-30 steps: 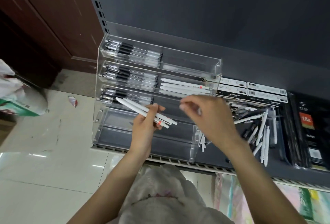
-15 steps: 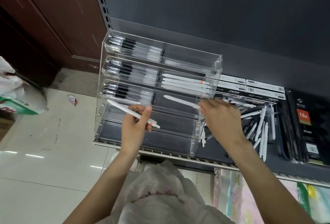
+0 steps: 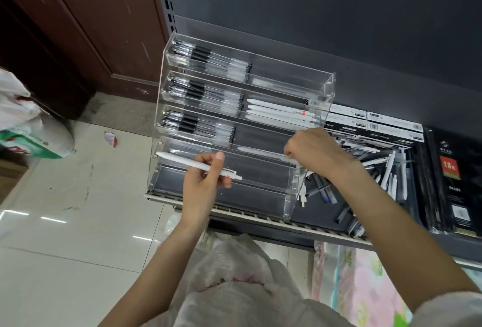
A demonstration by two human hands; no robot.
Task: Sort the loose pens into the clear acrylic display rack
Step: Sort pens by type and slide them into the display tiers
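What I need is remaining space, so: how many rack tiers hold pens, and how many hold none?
Tiers holding pens: 3
Tiers holding none: 2
Total: 5 tiers in the rack

A dark shelf [image 3: 326, 212] carries the clear rack [image 3: 289, 204] at its left end. Just right of it lie loose pens [image 3: 391, 175], boxes [image 3: 391, 125] behind them, and black packs [image 3: 453, 183] farther right.

Left hand [image 3: 202, 183] gripping; right hand [image 3: 311, 150] seemingly curled.
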